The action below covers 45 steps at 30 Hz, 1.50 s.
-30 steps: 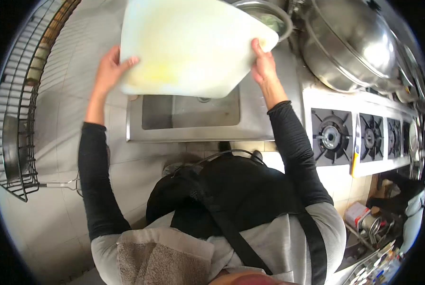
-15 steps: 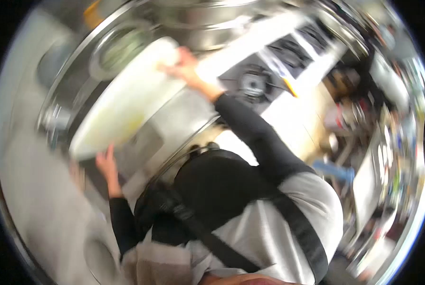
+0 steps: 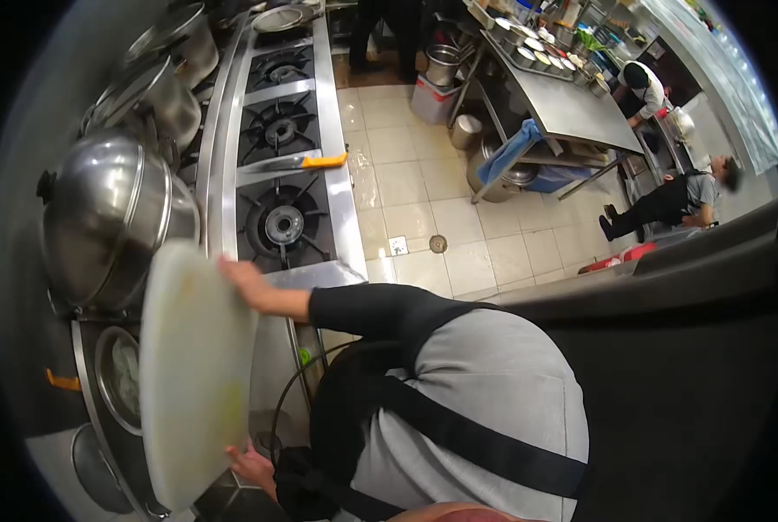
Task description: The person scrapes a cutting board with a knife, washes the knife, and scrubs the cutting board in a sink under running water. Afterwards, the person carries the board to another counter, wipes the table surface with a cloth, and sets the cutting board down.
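Note:
A large white cutting board with faint yellow stains is held tilted up over the metal counter. My right hand grips its edge near the stove, thumb side showing. Lower down, my left hand holds the same edge near the bottom corner. Some fingers of both hands are hidden behind the board. Just beyond the board sits a metal bowl with something pale green in it.
Beside the board stands a big domed metal pot. A knife with an orange handle lies across the stove. A metal table holds several containers. Two people are far right; dark-clothed legs stand behind the stove.
The view has swung right, bringing the stove, the metal table and other people into sight. The board has gone from nearly flat above the sink to steeply tilted, still in both hands.

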Motion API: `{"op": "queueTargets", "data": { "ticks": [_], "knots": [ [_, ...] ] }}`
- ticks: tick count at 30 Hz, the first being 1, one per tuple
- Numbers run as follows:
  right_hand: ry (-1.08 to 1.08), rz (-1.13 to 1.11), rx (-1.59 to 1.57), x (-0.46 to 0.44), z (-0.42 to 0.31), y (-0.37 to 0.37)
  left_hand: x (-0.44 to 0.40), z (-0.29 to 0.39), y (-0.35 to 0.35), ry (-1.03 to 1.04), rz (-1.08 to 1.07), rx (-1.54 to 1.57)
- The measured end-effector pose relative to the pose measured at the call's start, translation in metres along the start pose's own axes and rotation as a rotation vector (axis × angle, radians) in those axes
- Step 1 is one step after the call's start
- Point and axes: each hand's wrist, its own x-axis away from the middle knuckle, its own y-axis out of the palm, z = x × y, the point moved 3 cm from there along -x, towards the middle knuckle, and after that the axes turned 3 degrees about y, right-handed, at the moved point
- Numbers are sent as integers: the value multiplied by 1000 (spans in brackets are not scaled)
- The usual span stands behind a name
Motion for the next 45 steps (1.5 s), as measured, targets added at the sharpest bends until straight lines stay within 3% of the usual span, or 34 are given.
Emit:
{"op": "queueTargets", "data": {
  "ticks": [2, 4, 5, 7, 8, 10, 14, 16, 20, 22, 23, 24, 27, 31, 38, 41, 43, 45],
  "knots": [
    [62, 134, -345, 9, -26, -66, 3, 65, 82, 137, -260, -32],
    [-87, 340, -558, 32, -75, -128, 0, 105, 162, 187, -468, -151],
    [-145, 380, -733, 27, -63, -167, -8, 117, 197, 208, -555, -251],
    [-220, 613, -727, 38, -59, -249, -17, 137, 282, 74, -750, -427],
    [-266, 594, -833, 40, -55, -294, -10, 153, 340, 318, -955, -542],
    [-146, 615, -984, 60, -44, -373, 15, 158, 442, 301, -1088, -482],
    [-499, 279, -986, 96, 35, -561, 72, 126, 614, 398, -1408, -553],
    [-586, 122, -988, 120, 69, -637, 115, 123, 690, 623, -1558, -599],
    [-697, 190, -942, 168, 69, -739, 195, 106, 816, 756, -1797, -567],
    [-551, 449, -1312, 207, 72, -758, 230, 98, 870, 860, -1913, -518],
    [-844, 474, -758, 207, 70, -779, 246, 98, 893, 973, -1947, -488],
    [-702, 624, -936, 219, 55, -775, 262, 98, 914, 1092, -1972, -445],
    [-376, 1035, -1403, 259, -9, -750, 314, 97, 964, 1107, -2155, -294],
    [-271, 1277, -1387, 311, -64, -730, 379, 93, 1007, 1232, -2341, -115],
    [-463, 1521, -1347, 396, -78, -759, 484, 52, 1075, 1090, -2610, 198],
    [-573, 1801, -1362, 435, -47, -794, 515, 25, 1106, 1068, -2630, 306],
    [-713, 1618, -1346, 463, -46, -800, 533, 10, 1132, 1084, -2732, 152],
    [-752, 1709, -1222, 487, -79, -795, 551, -7, 1163, 1004, -2810, 3]
  ]
}}
